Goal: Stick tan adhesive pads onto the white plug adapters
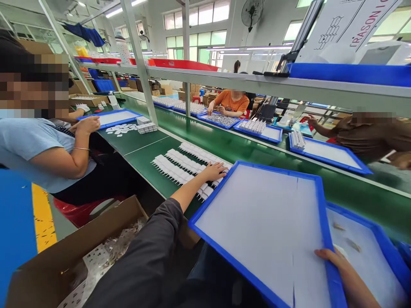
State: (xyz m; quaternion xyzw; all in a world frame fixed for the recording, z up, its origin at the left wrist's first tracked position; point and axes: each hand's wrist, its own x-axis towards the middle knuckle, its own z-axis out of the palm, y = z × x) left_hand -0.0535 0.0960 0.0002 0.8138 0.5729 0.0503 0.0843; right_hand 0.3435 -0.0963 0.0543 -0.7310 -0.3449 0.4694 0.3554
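Blue-rimmed white tray (257, 214), tilted; white parts (183, 164) in rows

Right hand (334, 261) mostly behind tray rim (330, 273)

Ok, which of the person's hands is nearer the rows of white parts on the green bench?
Left. The left hand rests on the rows of white parts; the right hand grips the near rim of the blue tray, well away.
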